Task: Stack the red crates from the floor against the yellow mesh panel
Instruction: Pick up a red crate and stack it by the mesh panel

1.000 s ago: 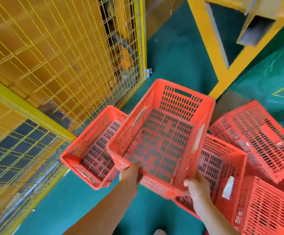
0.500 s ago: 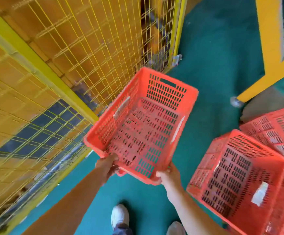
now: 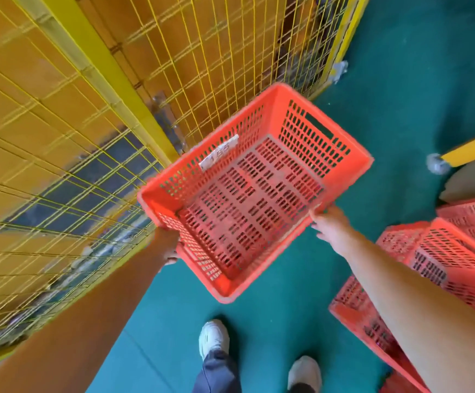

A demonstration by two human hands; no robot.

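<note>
I hold an empty red slatted crate (image 3: 301, 129) low over the green floor, close beside the yellow mesh panel (image 3: 202, 52). A white label reading 156 is stuck inside its left wall. My left hand (image 3: 168, 245) grips the near-left corner from outside, its fingers hidden under the rim. On the right long side, my right hand (image 3: 329, 225) holds the rim, thumb up at the edge. Red shows through the crate's floor slots; what lies beneath is hidden.
More red crates (image 3: 443, 251) lie piled on the floor at my right, under my right forearm. A yellow frame post with a grey caster (image 3: 437, 165) stands at the far right. My white shoes (image 3: 213, 338) are just behind the held crate.
The crate has swung left and lower, toward the mesh panel, covering the crate that stood there. My right hand has slid from the near end to the right side rim.
</note>
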